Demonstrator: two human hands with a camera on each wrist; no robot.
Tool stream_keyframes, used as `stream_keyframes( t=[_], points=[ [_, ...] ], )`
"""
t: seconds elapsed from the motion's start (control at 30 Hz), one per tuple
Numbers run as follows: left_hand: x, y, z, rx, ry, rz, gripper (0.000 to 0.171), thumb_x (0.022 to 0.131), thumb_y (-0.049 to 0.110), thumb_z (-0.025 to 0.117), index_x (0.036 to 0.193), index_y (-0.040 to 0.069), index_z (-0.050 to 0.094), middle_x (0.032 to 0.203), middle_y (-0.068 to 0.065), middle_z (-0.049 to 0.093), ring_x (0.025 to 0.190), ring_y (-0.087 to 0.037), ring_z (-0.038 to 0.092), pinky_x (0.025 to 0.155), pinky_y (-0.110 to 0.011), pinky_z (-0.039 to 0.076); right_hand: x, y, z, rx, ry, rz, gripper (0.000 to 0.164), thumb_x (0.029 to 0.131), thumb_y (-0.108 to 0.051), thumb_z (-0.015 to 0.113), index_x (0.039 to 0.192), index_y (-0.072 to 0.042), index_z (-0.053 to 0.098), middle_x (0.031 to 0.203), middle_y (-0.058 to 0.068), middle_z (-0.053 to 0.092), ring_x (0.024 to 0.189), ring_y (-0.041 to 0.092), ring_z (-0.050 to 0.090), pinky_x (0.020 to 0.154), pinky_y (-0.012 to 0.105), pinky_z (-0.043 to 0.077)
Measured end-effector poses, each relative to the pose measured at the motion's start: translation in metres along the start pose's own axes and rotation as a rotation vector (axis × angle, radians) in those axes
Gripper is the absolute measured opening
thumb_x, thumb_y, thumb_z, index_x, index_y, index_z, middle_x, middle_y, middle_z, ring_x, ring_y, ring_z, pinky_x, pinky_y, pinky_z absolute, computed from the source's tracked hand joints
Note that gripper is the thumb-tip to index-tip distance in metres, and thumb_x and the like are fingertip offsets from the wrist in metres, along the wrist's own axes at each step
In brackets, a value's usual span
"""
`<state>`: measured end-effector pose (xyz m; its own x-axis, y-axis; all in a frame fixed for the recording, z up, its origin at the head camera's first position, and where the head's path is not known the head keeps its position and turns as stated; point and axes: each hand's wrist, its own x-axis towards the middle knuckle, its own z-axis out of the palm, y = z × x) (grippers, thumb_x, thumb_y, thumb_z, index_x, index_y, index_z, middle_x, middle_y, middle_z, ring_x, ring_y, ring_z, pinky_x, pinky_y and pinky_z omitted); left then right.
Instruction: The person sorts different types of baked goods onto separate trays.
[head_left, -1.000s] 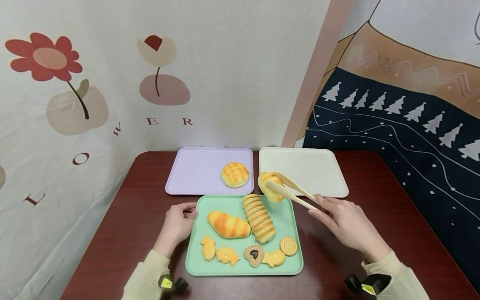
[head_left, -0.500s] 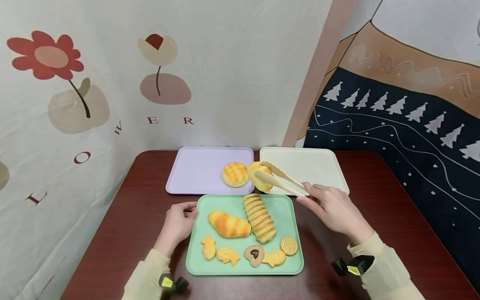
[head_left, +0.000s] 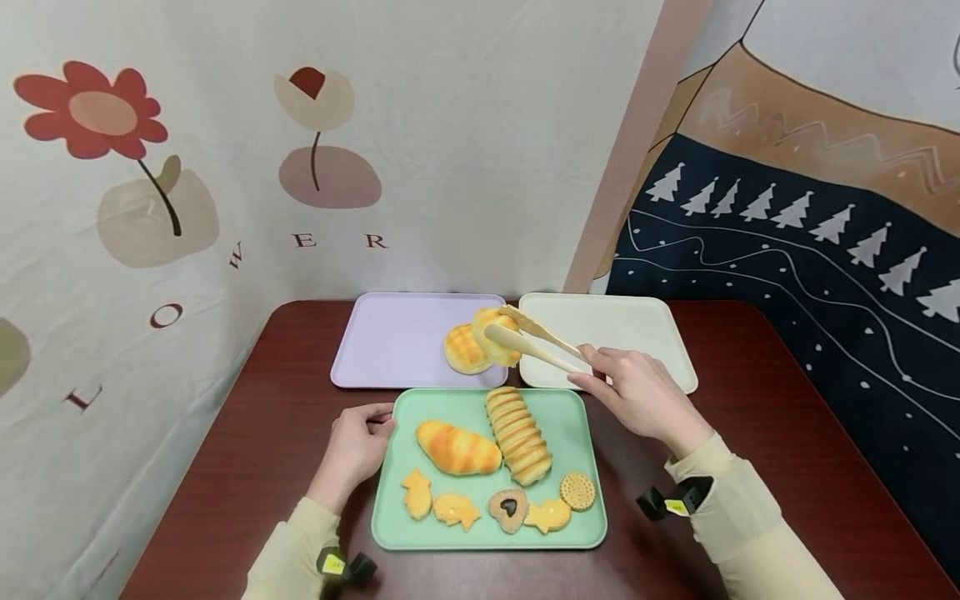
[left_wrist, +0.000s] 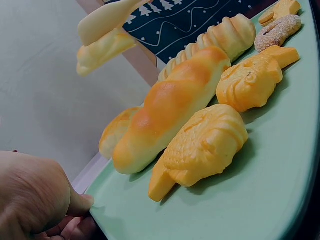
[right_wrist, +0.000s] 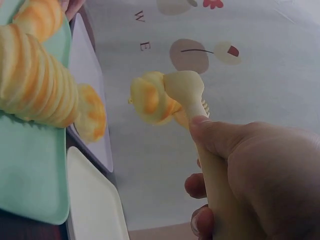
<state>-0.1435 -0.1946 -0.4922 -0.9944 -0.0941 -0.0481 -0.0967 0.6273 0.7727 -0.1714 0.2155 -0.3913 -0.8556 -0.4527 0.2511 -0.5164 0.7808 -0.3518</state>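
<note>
My right hand (head_left: 637,392) holds cream-coloured tongs (head_left: 536,337), thumb on one arm and fingers on the other. Between the tong tips is a small golden bread bun (right_wrist: 150,97), raised above the trays. In the head view it overlaps a round scored bun (head_left: 467,348) lying on the purple tray (head_left: 397,342). My left hand (head_left: 358,450) pinches the left rim of the green tray (head_left: 487,537), thumb on top. On that tray lie a long glossy bread roll (head_left: 457,448), a ridged roll (head_left: 519,437) and, along the front, fish-shaped cookies (left_wrist: 202,147).
A white tray (head_left: 630,333) stands at the back right, beside the purple one. A heart cookie (head_left: 508,510) and a round cracker (head_left: 577,492) share the green tray's front. Printed cloth (head_left: 465,150) hangs behind the dark red table (head_left: 247,450).
My right hand has carried the bun in the tongs left and farther back, from the white tray's near-left corner to above the purple tray's right side. My left hand stays at the green rim.
</note>
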Motion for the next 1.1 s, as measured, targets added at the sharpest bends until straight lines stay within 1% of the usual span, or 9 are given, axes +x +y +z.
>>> stream_keyframes(
  t=[0.33, 0.53, 0.67, 0.8, 1.0, 1.1],
  points=[
    [0.001, -0.001, 0.0, 0.003, -0.001, -0.006, 0.027, 0.103, 0.005, 0.066, 0.128, -0.002, 0.074, 0.106, -0.009, 0.073, 0.091, -0.022, 0.069, 0.074, -0.033, 0.055, 0.023, -0.005, 0.008, 0.02, -0.005, -0.008, 0.05, 0.104, -0.038, 0.07, 0.142, -0.005, 0.067, 0.077, -0.008, 0.057, 0.063, 0.011, 0.049, 0.056, 0.032, 0.044],
    [0.001, -0.001, 0.0, 0.003, 0.004, -0.004, 0.027, 0.103, 0.005, 0.067, 0.127, -0.002, 0.074, 0.105, -0.01, 0.074, 0.091, -0.022, 0.07, 0.074, -0.033, 0.056, 0.036, -0.01, 0.013, 0.027, -0.005, -0.025, 0.047, 0.105, -0.039, 0.068, 0.14, -0.007, 0.068, 0.076, -0.008, 0.055, 0.062, 0.012, 0.046, 0.055, 0.032, 0.041],
    [0.001, 0.0, 0.0, 0.003, 0.002, -0.005, 0.027, 0.103, 0.005, 0.067, 0.128, -0.002, 0.074, 0.106, -0.01, 0.074, 0.091, -0.022, 0.07, 0.074, -0.033, 0.056, 0.044, -0.014, 0.016, 0.037, -0.005, -0.042, 0.04, 0.105, -0.039, 0.068, 0.134, -0.011, 0.07, 0.074, -0.007, 0.053, 0.06, 0.012, 0.044, 0.053, 0.032, 0.038],
    [0.001, 0.0, 0.0, 0.001, -0.001, -0.011, 0.028, 0.103, 0.006, 0.066, 0.129, -0.002, 0.074, 0.107, -0.01, 0.073, 0.092, -0.022, 0.07, 0.074, -0.033, 0.055, 0.052, -0.018, 0.02, 0.045, -0.014, -0.057, 0.034, 0.105, -0.038, 0.068, 0.127, -0.012, 0.071, 0.072, -0.007, 0.052, 0.06, 0.013, 0.044, 0.052, 0.032, 0.037],
    [0.002, 0.0, 0.0, 0.006, 0.002, -0.018, 0.028, 0.103, 0.007, 0.066, 0.129, 0.0, 0.074, 0.107, -0.009, 0.073, 0.093, -0.022, 0.07, 0.075, -0.032, 0.055, 0.064, -0.024, 0.029, 0.051, -0.036, -0.07, 0.025, 0.106, -0.038, 0.067, 0.113, -0.014, 0.069, 0.072, -0.007, 0.051, 0.059, 0.014, 0.045, 0.052, 0.032, 0.037],
    [0.002, -0.001, 0.0, 0.008, 0.004, -0.014, 0.028, 0.103, 0.006, 0.066, 0.129, 0.0, 0.074, 0.107, -0.009, 0.074, 0.093, -0.022, 0.07, 0.076, -0.033, 0.055, 0.07, -0.027, 0.034, 0.058, -0.048, -0.071, 0.024, 0.107, -0.039, 0.066, 0.111, -0.015, 0.069, 0.072, -0.007, 0.051, 0.06, 0.014, 0.047, 0.053, 0.032, 0.039]
  ],
)
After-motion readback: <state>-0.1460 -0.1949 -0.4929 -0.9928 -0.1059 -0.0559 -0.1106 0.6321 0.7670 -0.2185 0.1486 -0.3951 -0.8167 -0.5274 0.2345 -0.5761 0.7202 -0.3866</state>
